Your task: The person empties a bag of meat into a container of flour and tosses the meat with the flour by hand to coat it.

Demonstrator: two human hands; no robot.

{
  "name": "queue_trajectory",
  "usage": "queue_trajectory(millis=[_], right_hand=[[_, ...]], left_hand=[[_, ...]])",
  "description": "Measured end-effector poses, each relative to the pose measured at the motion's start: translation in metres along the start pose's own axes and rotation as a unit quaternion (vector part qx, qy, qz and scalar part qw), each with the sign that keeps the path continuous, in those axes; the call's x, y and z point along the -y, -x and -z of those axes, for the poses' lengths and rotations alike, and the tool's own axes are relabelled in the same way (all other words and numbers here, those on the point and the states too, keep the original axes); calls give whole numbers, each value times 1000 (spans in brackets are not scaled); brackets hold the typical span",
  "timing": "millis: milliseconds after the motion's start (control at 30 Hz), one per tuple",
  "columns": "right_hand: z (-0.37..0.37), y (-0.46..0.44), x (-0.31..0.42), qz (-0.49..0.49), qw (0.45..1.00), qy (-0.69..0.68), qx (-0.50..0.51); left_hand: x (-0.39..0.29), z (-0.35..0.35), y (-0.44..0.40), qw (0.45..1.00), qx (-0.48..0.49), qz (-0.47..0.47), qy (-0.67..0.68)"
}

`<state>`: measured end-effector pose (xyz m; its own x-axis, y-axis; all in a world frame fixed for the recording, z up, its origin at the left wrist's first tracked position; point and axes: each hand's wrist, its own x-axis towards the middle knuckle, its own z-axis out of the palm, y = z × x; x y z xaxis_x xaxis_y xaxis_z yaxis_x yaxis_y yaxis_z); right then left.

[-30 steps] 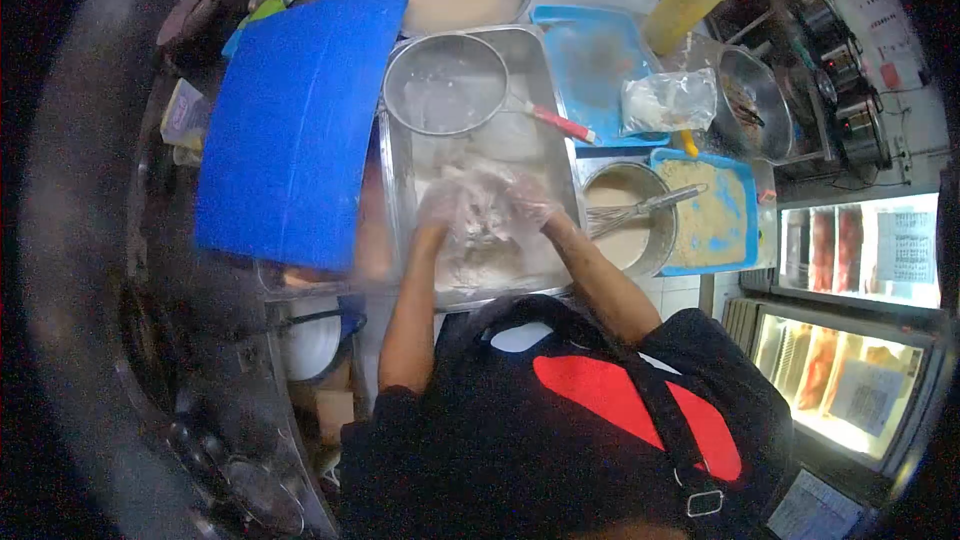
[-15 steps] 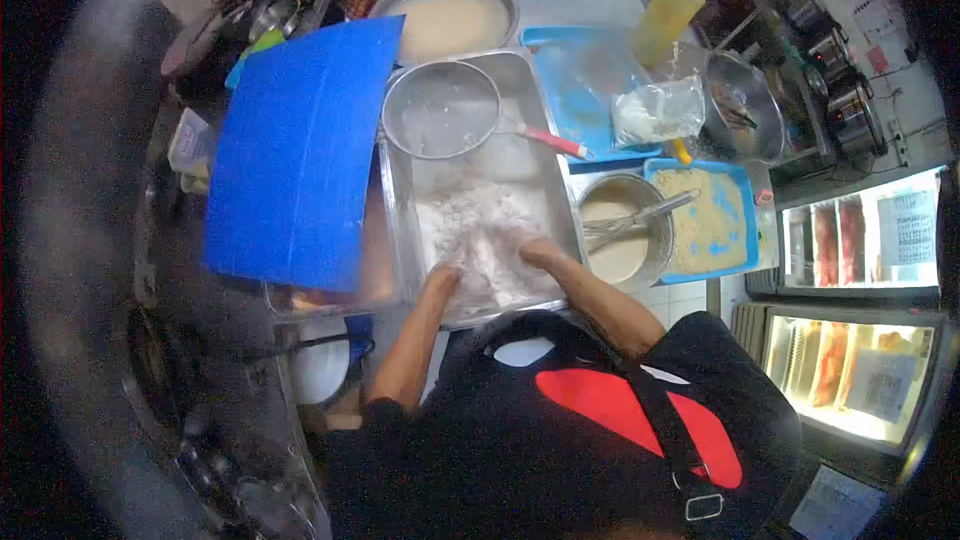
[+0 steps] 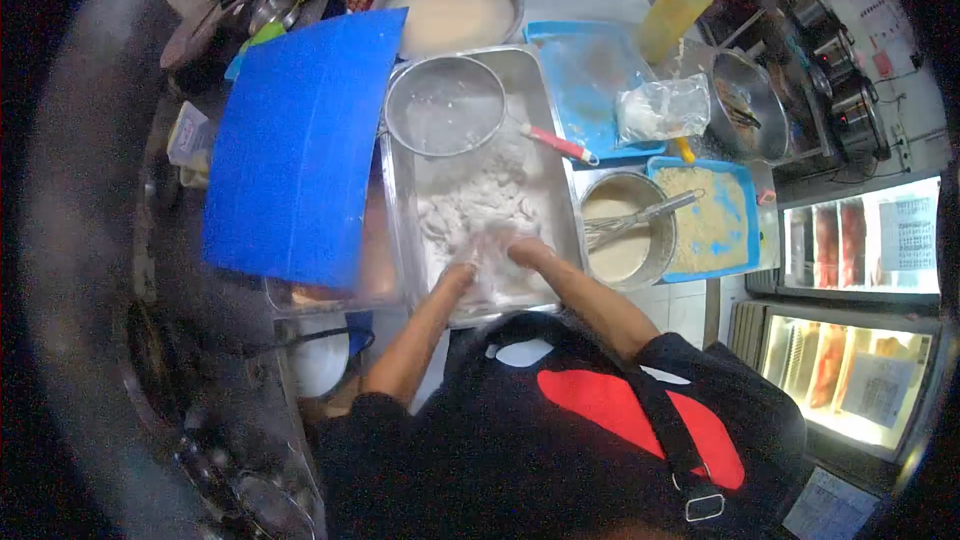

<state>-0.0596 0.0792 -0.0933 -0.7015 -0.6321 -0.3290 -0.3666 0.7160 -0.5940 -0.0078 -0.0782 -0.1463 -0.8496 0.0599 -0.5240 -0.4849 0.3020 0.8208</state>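
Note:
Both my left hand [image 3: 470,262] and my right hand [image 3: 522,248] are down in white floury pieces [image 3: 480,202] at the near end of a deep metal tray [image 3: 392,210]. Flour and blur hide the fingers of both, so their grip does not show. The hands are close together, my left hand slightly lower in view. A round sieve [image 3: 445,105] with a red handle [image 3: 562,144] rests across the far part of the tray. Right of the tray stands a metal pot [image 3: 664,250] of pale batter with a whisk [image 3: 640,218] leaning in it.
A blue board [image 3: 300,150] covers part of another tray on the left. Beyond the sieve sits a round pan [image 3: 455,10] of pale liquid. On the right are two blue trays [image 3: 580,90], a plastic bag [image 3: 665,110], a metal bowl [image 3: 748,105] and lit glass-fronted cabinets [image 3: 860,240].
Both hands were lifted close together in a blur of flour, then dropped apart to the tray's near end. Now they are nearer each other and slightly farther forward, and the floury pieces have shifted.

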Motion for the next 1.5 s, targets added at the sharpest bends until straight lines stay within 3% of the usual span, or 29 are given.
queue_trajectory(millis=[33,100,133,233,333,433,467,500,533,567,600,633,700,733,800,833,867,900,967,1000,1033,1133,1200,1267,1300,1333,1367,1433,1500], right_hand=[[0,-8,-5,21,979,-133,-153],[19,-31,-27,53,985,-88,-140],[58,-25,-9,26,996,34,-75],[94,-35,13,-98,990,-87,-53],[28,-62,-11,-63,995,80,-23],[-15,-56,-23,3,989,140,-50],[-9,-50,-26,8,991,124,-48],[-6,-45,-32,8,995,91,-40],[12,-29,-24,-46,998,32,-15],[0,-40,-48,5,998,29,-53],[8,-41,-54,46,982,-59,-175],[14,-43,-58,86,941,-146,-292],[105,-38,1,-106,988,-56,-98],[88,-62,-21,-69,972,-210,-83],[33,-113,-79,14,868,-493,-54],[31,-112,-69,-8,955,-289,-70],[25,-107,-46,-31,994,-69,-82],[24,-91,-30,-1,998,4,-65],[27,-58,8,64,985,152,-45],[-25,-71,-22,41,995,80,42],[-2,-45,-2,-13,993,47,107],[14,7,17,32,996,41,73],[45,10,27,-30,991,90,94],[72,-8,24,-106,980,114,123],[72,-23,7,-94,986,122,60],[67,-48,-19,-89,995,38,3],[50,-82,-50,-51,996,-23,-74],[15,-142,-96,74,963,-107,-236],[72,-101,-23,-16,937,-316,-146]], left_hand=[[-8,8,-8,1000,-26,-3,14],[-25,26,-16,998,-55,-9,-8],[-34,34,-20,997,-57,-7,-52],[-116,53,-4,939,-30,82,-334],[-82,39,-30,921,-61,101,-371],[-51,23,-17,944,-59,32,-323],[-11,10,-20,932,-156,-1,-327],[-38,22,5,967,-57,4,-247],[-49,25,21,968,-58,22,-243],[-60,26,29,968,-59,36,-239],[-64,25,32,969,-63,51,-235],[-46,21,25,958,-95,-41,-266],[-3,32,8,940,-71,-107,-318],[19,39,-5,929,-90,-126,-337],[67,50,-36,904,-160,-151,-367],[89,52,-50,890,-210,-156,-375],[52,60,-37,914,-193,-110,-340],[10,68,-22,933,-179,-63,-305],[-27,70,-27,943,-231,-78,-227],[-44,70,-31,945,-257,-87,-185],[-67,71,-25,936,-277,-59,-208],[-80,93,-83,880,-106,-20,-463],[-34,110,-174,859,96,57,-500],[-29,104,-171,864,136,13,-485],[-68,90,-126,885,71,-75,-454],[-92,79,-99,896,7,-161,-415],[-82,76,-106,906,-6,-181,-383],[-66,70,-117,828,106,-176,-522],[-136,64,-39,868,126,-152,-455]])
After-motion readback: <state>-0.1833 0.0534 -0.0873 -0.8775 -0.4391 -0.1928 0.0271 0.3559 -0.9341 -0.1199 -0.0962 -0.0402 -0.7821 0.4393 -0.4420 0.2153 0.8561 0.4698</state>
